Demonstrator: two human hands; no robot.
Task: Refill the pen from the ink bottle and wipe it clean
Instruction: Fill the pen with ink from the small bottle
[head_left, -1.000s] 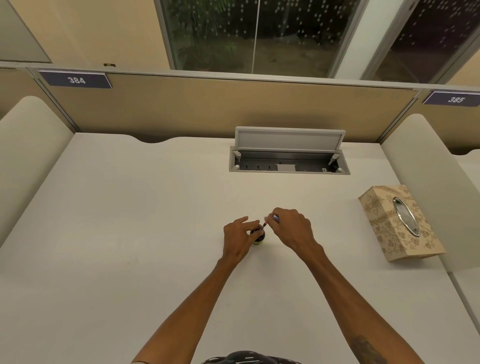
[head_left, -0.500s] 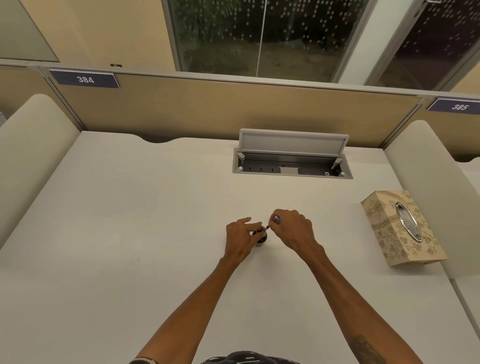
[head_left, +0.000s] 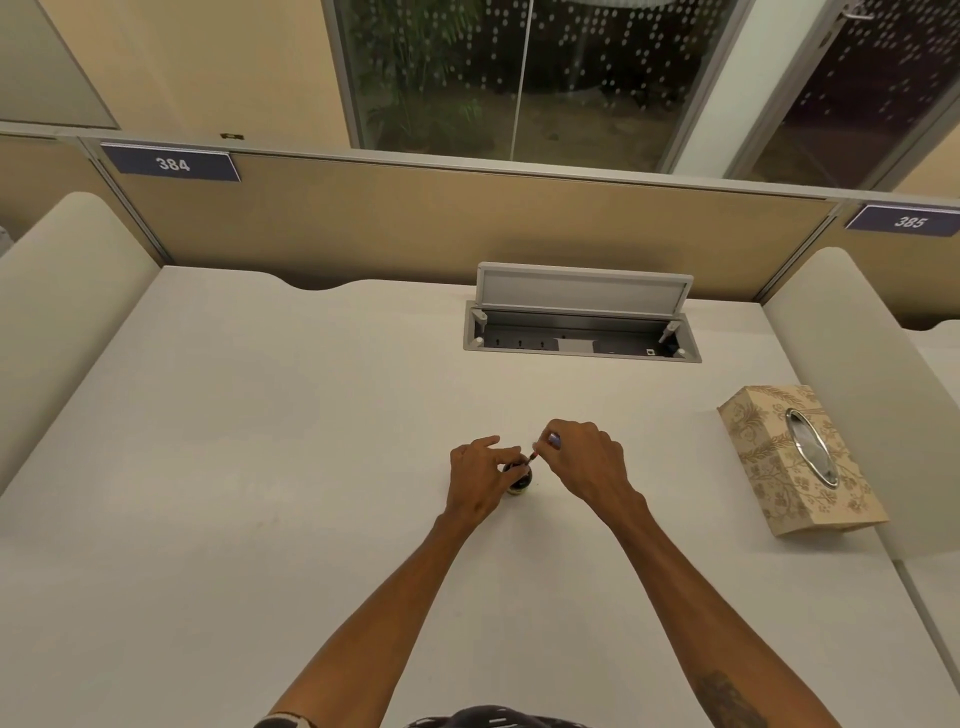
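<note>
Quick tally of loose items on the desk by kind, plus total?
Ink bottle: 1
Pen: 1
Tissue box: 1
Total: 3

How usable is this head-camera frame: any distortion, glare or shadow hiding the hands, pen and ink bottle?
Head view: wide-angle bending curves the partition and desk edges; lighting is even and soft, with no glare on the desk and only faint shadows; the left hand covers most of the ink bottle; the pen in the right hand is too small for detail.
</note>
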